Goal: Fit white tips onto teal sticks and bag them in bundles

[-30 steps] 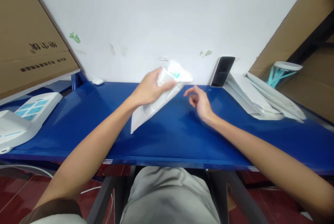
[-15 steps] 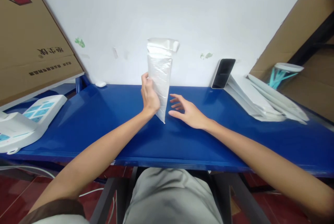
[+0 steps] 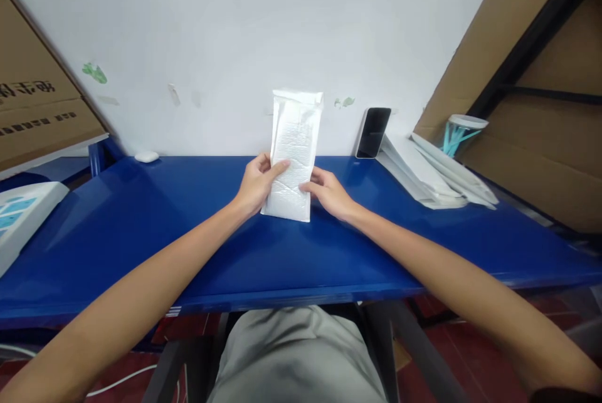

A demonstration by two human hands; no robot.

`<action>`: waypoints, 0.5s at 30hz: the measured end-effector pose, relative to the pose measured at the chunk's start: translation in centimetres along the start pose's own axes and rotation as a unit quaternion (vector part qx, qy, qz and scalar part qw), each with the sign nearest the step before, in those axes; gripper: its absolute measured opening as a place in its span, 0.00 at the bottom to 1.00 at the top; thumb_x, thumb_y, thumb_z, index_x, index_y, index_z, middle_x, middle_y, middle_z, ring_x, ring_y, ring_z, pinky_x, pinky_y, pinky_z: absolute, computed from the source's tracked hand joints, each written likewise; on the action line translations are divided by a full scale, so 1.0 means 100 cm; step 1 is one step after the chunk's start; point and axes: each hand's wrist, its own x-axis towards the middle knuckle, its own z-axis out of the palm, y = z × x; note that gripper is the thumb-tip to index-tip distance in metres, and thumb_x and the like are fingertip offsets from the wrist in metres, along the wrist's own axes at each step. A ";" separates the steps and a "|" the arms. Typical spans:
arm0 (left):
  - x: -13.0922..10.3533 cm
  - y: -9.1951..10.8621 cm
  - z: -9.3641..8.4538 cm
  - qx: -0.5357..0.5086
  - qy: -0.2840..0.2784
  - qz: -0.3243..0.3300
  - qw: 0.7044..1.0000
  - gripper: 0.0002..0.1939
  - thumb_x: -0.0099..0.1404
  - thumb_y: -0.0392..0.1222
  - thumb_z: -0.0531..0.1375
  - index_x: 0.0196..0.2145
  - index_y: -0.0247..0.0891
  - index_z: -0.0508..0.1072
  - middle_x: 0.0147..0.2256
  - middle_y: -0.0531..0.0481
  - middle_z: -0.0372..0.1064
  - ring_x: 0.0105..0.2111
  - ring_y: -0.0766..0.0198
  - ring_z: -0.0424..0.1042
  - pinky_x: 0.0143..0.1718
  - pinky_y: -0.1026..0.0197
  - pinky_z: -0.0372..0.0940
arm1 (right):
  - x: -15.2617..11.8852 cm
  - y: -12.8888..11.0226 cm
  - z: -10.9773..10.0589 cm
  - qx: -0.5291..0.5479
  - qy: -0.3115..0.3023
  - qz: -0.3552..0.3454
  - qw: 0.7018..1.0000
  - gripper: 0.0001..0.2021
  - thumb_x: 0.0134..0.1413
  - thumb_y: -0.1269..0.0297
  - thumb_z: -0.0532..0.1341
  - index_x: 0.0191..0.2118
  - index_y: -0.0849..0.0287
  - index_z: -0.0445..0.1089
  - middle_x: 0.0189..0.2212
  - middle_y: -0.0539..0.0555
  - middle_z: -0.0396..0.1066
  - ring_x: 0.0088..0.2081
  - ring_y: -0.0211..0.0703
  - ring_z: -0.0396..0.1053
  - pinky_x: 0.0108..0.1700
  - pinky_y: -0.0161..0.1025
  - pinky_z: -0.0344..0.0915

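A white padded mailer (image 3: 294,140) with a crinkled surface is held up over the blue table, its broad face towards me. My left hand (image 3: 258,182) grips its left edge, thumb across the front. On the right edge, lower down, my right hand (image 3: 329,191) pinches it with the thumb in front. The fingers behind the mailer are partly hidden. A folded flap shows along its top end.
On the blue table (image 3: 197,227), a dark-screened phone (image 3: 373,132) leans against the wall near several white mailers (image 3: 423,171). A cup with light-blue sticks (image 3: 456,133) stands behind them. A white device (image 3: 28,215) sits at left, a small white object (image 3: 147,157) at the back.
My right hand, apart from the mailer before, has closed on its right edge. The mailer has turned so its broad face shows. The view has shifted right.
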 end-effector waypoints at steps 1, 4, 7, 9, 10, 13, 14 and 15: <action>-0.002 -0.002 0.000 -0.002 -0.025 -0.006 1.000 0.22 0.60 0.58 0.66 0.41 0.38 0.67 0.44 0.43 0.75 0.45 0.54 0.75 0.47 0.55 0.70 | 0.002 -0.001 -0.004 -0.010 0.020 -0.002 1.000 0.24 0.48 0.61 0.59 0.53 0.59 0.72 0.50 0.57 0.78 0.47 0.52 0.75 0.50 0.50 0.73; -0.008 -0.009 -0.001 0.016 -0.096 -0.040 0.994 0.23 0.65 0.62 0.60 0.43 0.38 0.68 0.42 0.44 0.75 0.41 0.55 0.75 0.40 0.56 0.71 | 0.011 -0.013 -0.033 -0.107 0.139 -0.051 0.983 0.16 0.48 0.61 0.55 0.41 0.59 0.74 0.40 0.54 0.78 0.46 0.52 0.73 0.49 0.47 0.71; -0.017 -0.002 0.003 0.143 -0.197 0.005 0.970 0.19 0.70 0.58 0.57 0.42 0.38 0.71 0.37 0.48 0.73 0.36 0.60 0.73 0.39 0.58 0.69 | 0.016 -0.039 -0.092 -0.275 0.273 -0.095 0.917 0.10 0.52 0.63 0.53 0.33 0.58 0.70 0.34 0.52 0.73 0.43 0.50 0.70 0.47 0.44 0.68; -0.028 0.016 0.012 0.231 -0.289 0.096 0.924 0.16 0.72 0.54 0.57 0.38 0.38 0.74 0.35 0.48 0.73 0.35 0.61 0.72 0.41 0.59 0.67 | 0.012 -0.058 -0.140 -0.339 0.341 -0.075 0.874 0.07 0.53 0.66 0.53 0.31 0.58 0.68 0.30 0.50 0.70 0.38 0.45 0.68 0.44 0.41 0.65; -0.038 0.028 0.019 0.243 -0.339 0.138 0.898 0.15 0.72 0.52 0.57 0.37 0.38 0.75 0.35 0.49 0.74 0.35 0.62 0.72 0.42 0.59 0.67 | 0.008 -0.066 -0.163 -0.343 0.398 -0.064 0.848 0.06 0.52 0.68 0.54 0.29 0.57 0.66 0.28 0.49 0.67 0.36 0.43 0.66 0.42 0.39 0.64; -0.089 0.066 0.043 0.191 -0.485 0.180 0.834 0.12 0.70 0.52 0.61 0.42 0.43 0.78 0.40 0.48 0.77 0.41 0.59 0.75 0.47 0.57 0.69 | -0.008 -0.080 -0.219 -0.342 0.488 -0.042 0.802 0.04 0.50 0.72 0.56 0.27 0.59 0.66 0.25 0.47 0.63 0.33 0.39 0.61 0.37 0.37 0.59; -0.113 0.076 0.050 0.170 -0.546 0.171 0.802 0.12 0.70 0.54 0.61 0.44 0.47 0.78 0.41 0.49 0.77 0.43 0.58 0.76 0.47 0.58 0.70 | -0.014 -0.081 -0.232 -0.338 0.509 -0.038 0.791 0.04 0.50 0.73 0.56 0.27 0.59 0.65 0.24 0.47 0.62 0.32 0.38 0.60 0.36 0.37 0.58; -0.139 0.083 0.057 0.161 -0.574 0.160 0.787 0.12 0.70 0.55 0.61 0.46 0.51 0.78 0.43 0.49 0.77 0.45 0.58 0.77 0.46 0.59 0.72 | -0.019 -0.081 -0.244 -0.333 0.526 -0.035 0.782 0.04 0.49 0.74 0.57 0.28 0.59 0.66 0.25 0.47 0.62 0.32 0.37 0.59 0.35 0.37 0.57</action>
